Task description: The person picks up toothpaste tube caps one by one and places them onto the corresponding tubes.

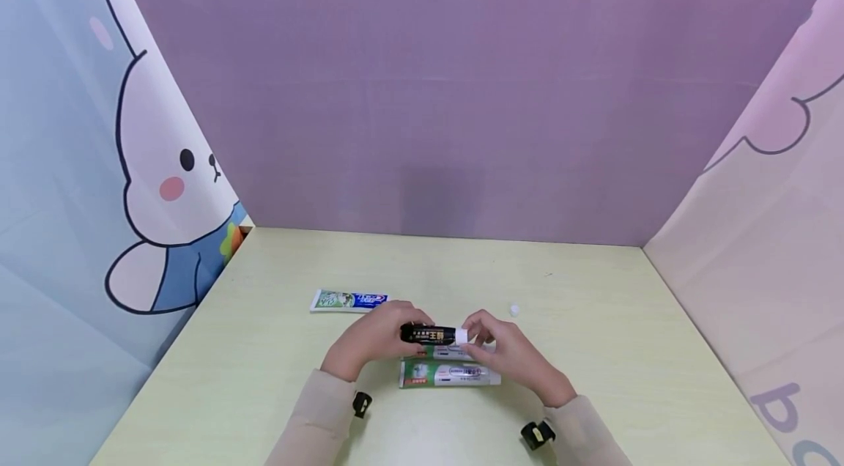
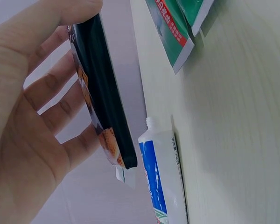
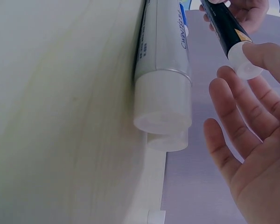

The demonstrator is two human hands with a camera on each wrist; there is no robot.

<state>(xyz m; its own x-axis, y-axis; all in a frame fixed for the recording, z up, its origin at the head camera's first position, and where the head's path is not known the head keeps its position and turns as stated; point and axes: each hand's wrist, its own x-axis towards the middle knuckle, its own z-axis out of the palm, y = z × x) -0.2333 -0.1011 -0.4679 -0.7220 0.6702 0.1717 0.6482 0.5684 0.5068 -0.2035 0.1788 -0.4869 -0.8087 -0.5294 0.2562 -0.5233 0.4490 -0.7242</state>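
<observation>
A: Where is the black tube at this moment?

B: Raised off the counter, held level between the two hands, above a pair of green-and-white tubes. From the head view it hides part of the farther tube.

A: How do the hands have it?

B: The left hand pinches the body, thumb on one face and fingers behind. The right hand pinches the white cap at the other end with its thumb and fingertips, the remaining fingers loosely spread. Whether that cap is screwed down, I can't tell.

A: And the pair underneath?

B: They lie side by side. The nearer tube is in full view, and the right wrist view shows a white cap on each.

A: Anything farther off?

B: A blue-and-green tube lies beyond the left hand; the left wrist view shows its threaded nozzle bare. A small loose cap sits just past the right hand. Behind everything stands a purple backdrop, with a cartoon rabbit printed on the cloth at left.
</observation>
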